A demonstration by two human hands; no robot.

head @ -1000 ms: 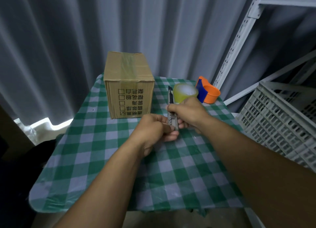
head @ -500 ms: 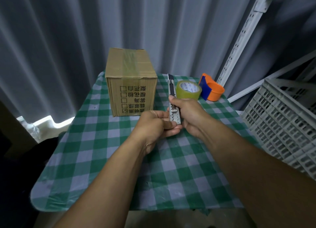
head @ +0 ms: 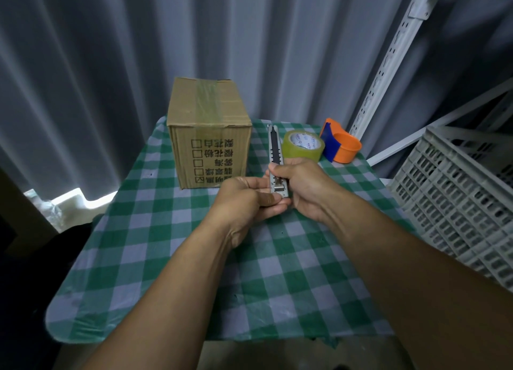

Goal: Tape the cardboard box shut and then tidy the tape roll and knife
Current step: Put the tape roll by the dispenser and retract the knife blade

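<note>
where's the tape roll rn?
Head view: the clear yellowish tape roll sits on the green checked tablecloth at the far right, between the taped brown cardboard box and the orange-and-blue tape dispenser, just beyond the right hand.

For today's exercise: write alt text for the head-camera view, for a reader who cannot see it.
Two bare hands, left and right, hold a utility knife upright over a green checked table. Behind stand a taped cardboard box, a tape roll and an orange tape dispenser.
</note>
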